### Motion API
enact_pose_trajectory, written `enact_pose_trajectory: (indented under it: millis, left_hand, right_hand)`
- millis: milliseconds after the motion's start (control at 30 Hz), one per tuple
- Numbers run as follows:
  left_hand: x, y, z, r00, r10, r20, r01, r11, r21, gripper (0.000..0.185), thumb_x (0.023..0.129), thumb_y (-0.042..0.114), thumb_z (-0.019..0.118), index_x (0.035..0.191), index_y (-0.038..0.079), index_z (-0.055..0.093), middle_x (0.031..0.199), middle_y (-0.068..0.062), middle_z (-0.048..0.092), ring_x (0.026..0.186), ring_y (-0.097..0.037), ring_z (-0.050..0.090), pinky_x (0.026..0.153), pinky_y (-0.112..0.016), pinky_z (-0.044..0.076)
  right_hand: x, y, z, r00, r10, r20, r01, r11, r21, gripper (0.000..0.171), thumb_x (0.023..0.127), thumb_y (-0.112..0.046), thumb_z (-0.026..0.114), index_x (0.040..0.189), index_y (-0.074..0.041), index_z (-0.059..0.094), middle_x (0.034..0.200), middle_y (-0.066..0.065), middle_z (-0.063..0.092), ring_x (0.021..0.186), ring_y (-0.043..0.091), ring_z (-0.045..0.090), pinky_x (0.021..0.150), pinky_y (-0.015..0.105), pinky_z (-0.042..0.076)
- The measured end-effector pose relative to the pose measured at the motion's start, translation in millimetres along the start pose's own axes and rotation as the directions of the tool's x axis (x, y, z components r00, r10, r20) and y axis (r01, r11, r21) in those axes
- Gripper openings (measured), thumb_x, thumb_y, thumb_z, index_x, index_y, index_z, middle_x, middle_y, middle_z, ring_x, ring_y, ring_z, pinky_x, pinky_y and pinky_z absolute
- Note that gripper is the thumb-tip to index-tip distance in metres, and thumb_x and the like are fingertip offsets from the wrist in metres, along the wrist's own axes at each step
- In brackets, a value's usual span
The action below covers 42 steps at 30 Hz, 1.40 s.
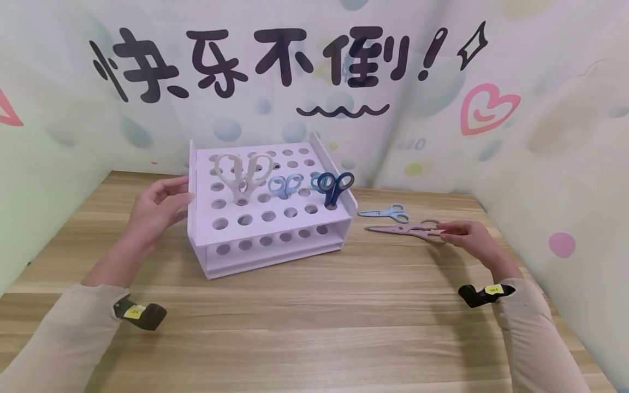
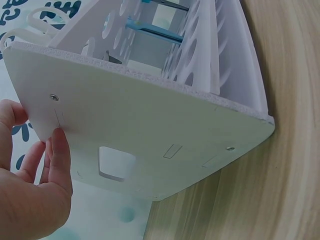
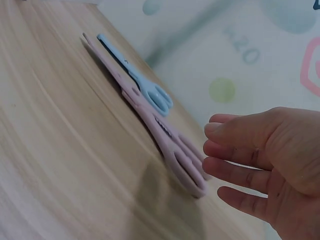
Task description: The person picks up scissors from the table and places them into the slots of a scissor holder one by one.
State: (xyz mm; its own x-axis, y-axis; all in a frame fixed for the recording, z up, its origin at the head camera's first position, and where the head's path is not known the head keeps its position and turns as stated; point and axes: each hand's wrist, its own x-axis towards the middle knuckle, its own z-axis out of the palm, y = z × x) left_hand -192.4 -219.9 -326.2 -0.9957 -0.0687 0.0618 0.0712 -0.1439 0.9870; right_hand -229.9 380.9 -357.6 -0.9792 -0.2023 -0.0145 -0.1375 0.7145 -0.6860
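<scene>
My left hand (image 1: 159,202) touches the left side panel of a white rack (image 1: 203,232) with rows of round holes; its fingertips rest at the panel's upper back edge in the left wrist view. Handles up in the rack stand white scissors (image 1: 241,191), light blue scissors (image 1: 284,191), dark blue scissors (image 1: 332,197) and, partly hidden behind these, teal-handled scissors (image 1: 316,182). Over the handles of pink scissors (image 3: 132,95) lying on the table, my right hand (image 1: 469,237) hovers with loosely bent fingers, a gap showing in the right wrist view.
Beyond the pink pair, light blue scissors (image 1: 385,213) lie flat, right of the rack. The wooden table (image 1: 295,327) ends at a printed curtain (image 1: 417,120) behind and at both sides. A lower shelf with holes runs under the rack's top.
</scene>
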Motion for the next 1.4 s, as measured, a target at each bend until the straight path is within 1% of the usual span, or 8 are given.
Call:
enact_pose_trajectory:
  millis: [133,367,567,867,967,1133,1333,1400]
  left_hand:
    - [-1.0,0.5,-0.5,1.000,0.001,-0.001,-0.001,1.000,0.009,0.027,0.085,0.007,0.065,0.109,0.017,0.057,0.103,-0.001,0.047,0.088,-0.005,0.053,0.072,-0.014,0.053]
    - [-0.8,1.2,0.3,1.000,-0.008,-0.008,0.009,0.998,0.058,0.033,0.085,0.012,0.066,0.115,0.015,0.056,0.105,-0.001,0.047,0.091,-0.007,0.053,0.073,-0.015,0.053]
    - [-0.6,2.4,0.7,1.000,-0.012,-0.011,0.013,0.998,0.053,0.032,0.084,0.012,0.067,0.115,0.015,0.056,0.104,-0.001,0.047,0.090,-0.007,0.053,0.072,-0.015,0.053]
    - [-0.4,2.9,0.6,1.000,-0.015,-0.010,0.016,0.999,0.051,0.027,0.085,0.009,0.065,0.109,0.019,0.056,0.103,-0.001,0.047,0.089,-0.006,0.052,0.072,-0.014,0.053]
    - [0.7,2.6,1.9,1.000,-0.015,-0.011,0.016,0.998,0.060,0.028,0.085,0.009,0.065,0.110,0.018,0.056,0.103,-0.001,0.047,0.089,-0.006,0.052,0.072,-0.014,0.053]
    - [1.9,2.2,4.0,1.000,-0.011,-0.008,0.011,0.997,0.071,0.029,0.085,0.009,0.064,0.112,0.016,0.056,0.103,-0.001,0.047,0.089,-0.006,0.052,0.073,-0.014,0.053]
    - [1.9,1.7,1.6,1.000,-0.013,-0.005,0.013,0.998,0.064,0.027,0.086,0.008,0.063,0.110,0.019,0.055,0.103,0.000,0.046,0.090,-0.006,0.051,0.071,-0.013,0.053]
    - [2.1,1.1,0.7,1.000,-0.011,-0.002,0.011,0.999,0.048,0.027,0.086,0.008,0.063,0.109,0.018,0.056,0.104,-0.001,0.045,0.090,-0.006,0.051,0.072,-0.013,0.053]
  right_hand:
    - [-2,7,-1,0.999,0.040,0.002,-0.040,0.999,0.027,0.041,0.090,-0.017,0.059,0.119,0.012,0.053,0.107,0.017,0.062,0.082,-0.002,0.054,0.069,0.020,0.052]
    - [-3,16,0,0.995,0.097,0.005,-0.097,0.994,0.055,0.044,0.092,-0.015,0.057,0.123,0.014,0.047,0.119,0.029,0.052,0.083,-0.005,0.054,0.073,0.022,0.053]
    - [-1,22,2,0.991,0.134,-0.012,-0.133,0.988,0.073,0.047,0.092,-0.021,0.056,0.124,0.012,0.047,0.125,0.031,0.046,0.084,-0.009,0.051,0.076,0.020,0.052]
    - [2,34,3,0.973,0.227,-0.041,-0.223,0.971,0.086,0.059,0.087,-0.033,0.062,0.128,0.007,0.047,0.103,-0.005,0.062,0.079,-0.011,0.050,0.069,0.006,0.042]
    - [2,36,4,0.972,0.233,-0.034,-0.230,0.971,0.061,0.061,0.087,-0.034,0.062,0.129,0.006,0.046,0.112,0.009,0.061,0.089,-0.004,0.052,0.074,0.009,0.042]
    - [0,39,6,0.970,0.243,0.008,-0.243,0.970,-0.003,0.064,0.089,-0.037,0.059,0.133,0.005,0.041,0.127,0.029,0.046,0.113,0.027,0.044,0.089,0.029,0.040]
    - [4,39,10,0.982,0.189,-0.016,-0.190,0.981,-0.045,0.062,0.086,-0.033,0.064,0.130,0.007,0.045,0.116,0.028,0.055,0.089,0.004,0.051,0.073,0.012,0.043]
    - [6,42,12,0.986,0.167,-0.028,-0.168,0.985,-0.041,0.064,0.084,-0.035,0.066,0.128,0.008,0.047,0.109,0.025,0.059,0.085,0.003,0.051,0.068,0.011,0.043]
